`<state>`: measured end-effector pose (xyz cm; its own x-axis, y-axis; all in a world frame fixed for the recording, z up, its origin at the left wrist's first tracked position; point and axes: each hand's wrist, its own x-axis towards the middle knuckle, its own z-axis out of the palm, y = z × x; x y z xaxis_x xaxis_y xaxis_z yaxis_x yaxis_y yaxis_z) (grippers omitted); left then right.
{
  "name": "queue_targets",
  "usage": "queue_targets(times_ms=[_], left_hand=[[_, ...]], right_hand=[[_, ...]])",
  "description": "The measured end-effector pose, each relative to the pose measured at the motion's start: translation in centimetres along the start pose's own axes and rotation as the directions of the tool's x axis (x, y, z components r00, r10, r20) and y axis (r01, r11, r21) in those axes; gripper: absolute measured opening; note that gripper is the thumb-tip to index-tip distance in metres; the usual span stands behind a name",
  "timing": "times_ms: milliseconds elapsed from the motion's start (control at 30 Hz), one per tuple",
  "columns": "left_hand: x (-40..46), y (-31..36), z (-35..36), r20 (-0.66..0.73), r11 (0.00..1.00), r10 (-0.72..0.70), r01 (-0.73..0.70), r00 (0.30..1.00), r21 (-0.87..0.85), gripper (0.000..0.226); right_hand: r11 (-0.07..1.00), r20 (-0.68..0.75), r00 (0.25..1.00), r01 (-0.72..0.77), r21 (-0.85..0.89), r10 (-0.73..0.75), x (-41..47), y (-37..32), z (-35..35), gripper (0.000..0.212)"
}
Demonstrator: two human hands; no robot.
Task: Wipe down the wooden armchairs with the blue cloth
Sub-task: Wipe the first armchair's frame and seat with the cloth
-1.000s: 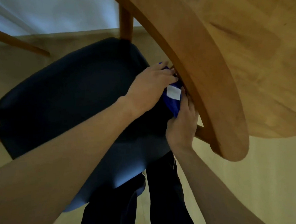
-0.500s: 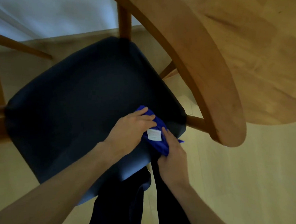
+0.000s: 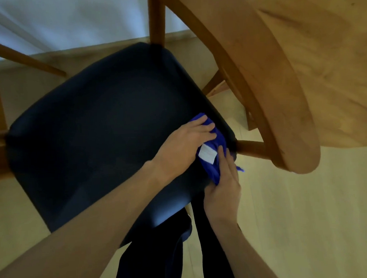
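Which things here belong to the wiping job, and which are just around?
In the job: blue cloth, left hand, right hand, wooden armrest, dark seat cushion.
Just around: round wooden table, floor.

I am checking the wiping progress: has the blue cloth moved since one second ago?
Yes. The blue cloth left the underside of the wooden armrest and now lies lower, on the near right corner of the dark seat.
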<state>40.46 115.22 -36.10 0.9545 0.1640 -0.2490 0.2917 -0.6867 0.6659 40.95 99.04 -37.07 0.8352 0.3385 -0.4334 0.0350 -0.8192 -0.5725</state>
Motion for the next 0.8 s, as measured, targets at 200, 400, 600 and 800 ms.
queue_targets(times_ms=[200,400,600,800], left_hand=[[-10.1,-1.2,1.0,0.005,0.978,-0.182,0.182,0.983,-0.107,0.055],[-8.4,1.0,1.4,-0.136,0.964,-0.252,0.237,0.958,-0.118,0.066],[-3.4,2.0,1.3,-0.291,0.909,-0.400,0.335,0.869,-0.249,0.051],[-9.2,-1.7,0.6,-0.378,0.873,-0.472,0.481,0.796,-0.076,0.033]], right_hand=[[0.998,0.295,0.954,0.026,0.059,-0.042,-6.7,-0.2,1.1,0.088],[0.977,0.283,0.942,0.206,-0.061,-0.181,-2.0,1.2,-3.8,0.087],[0.832,0.311,0.856,0.494,-0.251,-0.414,4.0,-0.1,-3.3,0.063],[0.767,0.462,0.713,0.634,-0.104,-0.527,6.0,1.3,-2.1,0.080]])
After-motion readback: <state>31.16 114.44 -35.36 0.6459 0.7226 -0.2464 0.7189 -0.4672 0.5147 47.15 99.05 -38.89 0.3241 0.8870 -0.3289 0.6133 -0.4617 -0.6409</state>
